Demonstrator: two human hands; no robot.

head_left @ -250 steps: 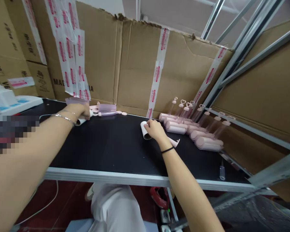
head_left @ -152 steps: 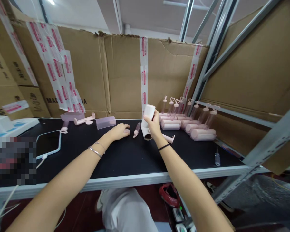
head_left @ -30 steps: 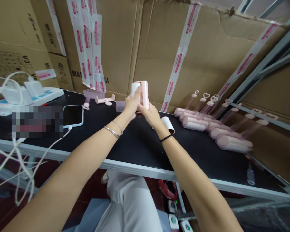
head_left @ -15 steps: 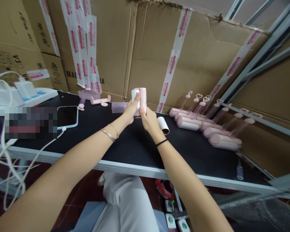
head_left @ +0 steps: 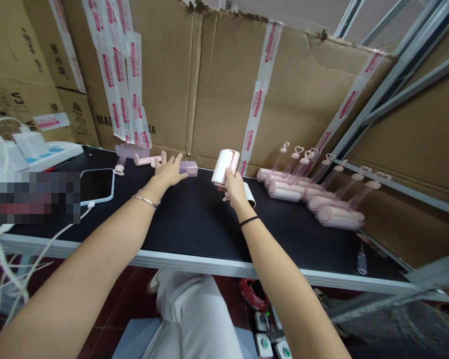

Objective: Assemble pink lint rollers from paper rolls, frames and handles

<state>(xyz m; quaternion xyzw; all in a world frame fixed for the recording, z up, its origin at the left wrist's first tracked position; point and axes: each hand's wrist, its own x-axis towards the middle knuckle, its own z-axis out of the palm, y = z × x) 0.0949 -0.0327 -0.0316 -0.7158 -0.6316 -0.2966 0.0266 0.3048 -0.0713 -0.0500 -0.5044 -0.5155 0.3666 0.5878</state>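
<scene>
My right hand (head_left: 235, 188) grips a pink-and-white lint roller (head_left: 223, 167), tilted above the table, with its white roll facing up and left. A small loop shows beneath the hand. Partly hidden behind that wrist, a loose white paper roll (head_left: 250, 195) lies on the black tabletop. My left hand (head_left: 168, 170) is stretched out with its fingers spread over small parts near the cardboard. Under and beside these fingers are a pink bracket-like piece (head_left: 142, 159) and a translucent purple piece (head_left: 189, 168); I cannot tell whether the fingers touch them.
Several pink rollers (head_left: 286, 191) with clear handles and heart-shaped loops lie at the right. A phone (head_left: 97, 185) with a cable and a power strip (head_left: 65, 152) are at the left. Cardboard (head_left: 164, 75) walls the back; a metal rail (head_left: 209, 265) edges the table.
My left hand has let go of the lint roller and moved left to the small parts. My right hand keeps the roller, now lower and tilted. The view has shifted slightly.
</scene>
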